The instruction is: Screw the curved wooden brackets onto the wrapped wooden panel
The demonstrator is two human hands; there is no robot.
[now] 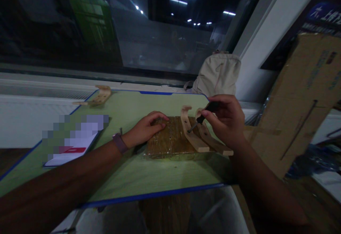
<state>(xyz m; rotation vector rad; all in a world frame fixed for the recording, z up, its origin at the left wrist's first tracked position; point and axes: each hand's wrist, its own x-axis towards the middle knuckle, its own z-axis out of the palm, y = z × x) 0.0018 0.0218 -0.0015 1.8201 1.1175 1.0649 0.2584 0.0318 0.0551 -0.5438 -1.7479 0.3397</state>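
My right hand (226, 118) grips a screwdriver (204, 113) by its black handle. The shaft slants down to the left, and its tip meets a curved wooden piece (192, 134) near a hole. A second curved wooden piece (210, 138) lies to the right of the first, partly behind the screwdriver and my fingers. Both rest on a flat, brown, tape-wrapped block (170, 139), their near ends reaching past its front edge. On the block's left side lies my left hand (146, 127), fingers stretched out and holding nothing.
The green table (165, 177) has a blue edge. Another curved wooden piece (102, 97) sits at its far left corner, with a partly blurred booklet (77, 150) nearer. Behind stand a pale backpack (220, 72) and a window; a large cardboard box (301, 95) is at right.
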